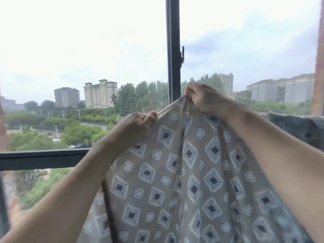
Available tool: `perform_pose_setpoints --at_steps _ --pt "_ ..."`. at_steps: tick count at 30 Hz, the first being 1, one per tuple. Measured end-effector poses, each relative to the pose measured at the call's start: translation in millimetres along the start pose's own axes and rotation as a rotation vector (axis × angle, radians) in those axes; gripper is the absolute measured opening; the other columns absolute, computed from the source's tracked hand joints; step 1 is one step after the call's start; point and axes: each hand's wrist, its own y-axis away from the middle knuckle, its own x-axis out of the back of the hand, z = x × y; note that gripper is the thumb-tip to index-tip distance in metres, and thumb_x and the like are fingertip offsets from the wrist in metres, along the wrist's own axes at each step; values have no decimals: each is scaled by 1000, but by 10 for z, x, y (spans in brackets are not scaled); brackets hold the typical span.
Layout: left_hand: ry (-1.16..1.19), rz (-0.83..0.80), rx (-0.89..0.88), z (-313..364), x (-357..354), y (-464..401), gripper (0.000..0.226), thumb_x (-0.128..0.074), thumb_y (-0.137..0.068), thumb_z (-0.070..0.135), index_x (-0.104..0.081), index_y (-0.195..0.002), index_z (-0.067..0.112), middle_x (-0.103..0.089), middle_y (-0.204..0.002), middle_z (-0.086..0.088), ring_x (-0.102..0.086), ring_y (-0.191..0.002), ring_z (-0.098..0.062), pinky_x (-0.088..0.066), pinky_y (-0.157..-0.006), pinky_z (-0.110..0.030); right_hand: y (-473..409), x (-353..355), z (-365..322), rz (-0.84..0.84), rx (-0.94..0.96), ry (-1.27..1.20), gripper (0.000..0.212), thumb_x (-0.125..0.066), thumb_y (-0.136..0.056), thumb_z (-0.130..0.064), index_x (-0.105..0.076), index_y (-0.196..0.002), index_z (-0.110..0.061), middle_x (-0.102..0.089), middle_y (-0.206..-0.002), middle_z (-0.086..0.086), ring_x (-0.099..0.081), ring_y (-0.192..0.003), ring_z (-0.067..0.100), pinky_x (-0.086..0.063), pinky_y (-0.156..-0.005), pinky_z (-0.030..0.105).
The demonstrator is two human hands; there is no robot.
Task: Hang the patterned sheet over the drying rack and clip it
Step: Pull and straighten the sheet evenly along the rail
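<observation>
The patterned sheet (184, 172) is taupe with blue-grey diamonds and white rings, and it hangs in folds from my raised hands down to the bottom of the view. My left hand (138, 127) pinches its top edge between thumb and curled fingers. A little higher and to the right, my right hand (203, 98) grips the same edge in a fist. Both hands are close together in front of the window. No drying rack and no clip can be seen.
A large window fills the view, with a dark vertical frame post (173, 50) carrying a handle (182, 55) and a dark horizontal bar (40, 158) at lower left. A dark grey fabric (298, 127) hangs at the right, behind my right forearm. Outside are trees and buildings.
</observation>
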Motion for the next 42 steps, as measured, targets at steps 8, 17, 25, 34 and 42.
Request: perform_pose_setpoints --at_steps 8,17,25,34,42 --pt "-54 34 53 -33 73 156 65 -27 -100 57 -59 -69 9 -62 -60 -3 -58 -53 -17 -51 -61 -33 103 -57 -72 -476 -63 8 25 -43 -100 -44 -60 -99 -24 -57 -101 -7 -54 -94 11 -40 -84 31" --pt "-544 221 -307 654 -311 200 53 -20 -97 60 -49 -70 24 -51 -62 10 -48 -56 -6 -43 -66 -30 630 172 81 -277 78 128 63 -15 -93 -65 -53 -74 -19 -58 -75 0 -55 -70 15 -42 -65 29" --pt "-503 23 -248 1093 -591 -16 48 -22 -100 58 -49 -83 23 -56 -70 4 -52 -60 -8 -38 -55 -27 1054 399 769 113 83 426 63 -12 -96 -61 -47 -64 -21 -50 -59 -6 -48 -54 10 -24 -51 21" --pt "-510 76 -247 1423 -928 -222 67 -16 -102 55 -51 -61 16 -53 -54 1 -53 -49 -12 -48 -60 -29 1346 548 1276 378 35 462 46 -24 -98 -44 -32 -58 -24 -31 -49 -11 -33 -41 16 -23 -48 25" --pt "-382 -85 -249 1803 -1094 -337 33 -36 -103 46 -54 -92 20 -62 -76 2 -59 -64 -13 -52 -60 -30 1411 587 1545 493 46 511 39 -26 -99 -40 -49 -80 -14 -43 -66 -5 -39 -53 17 -20 -50 24"
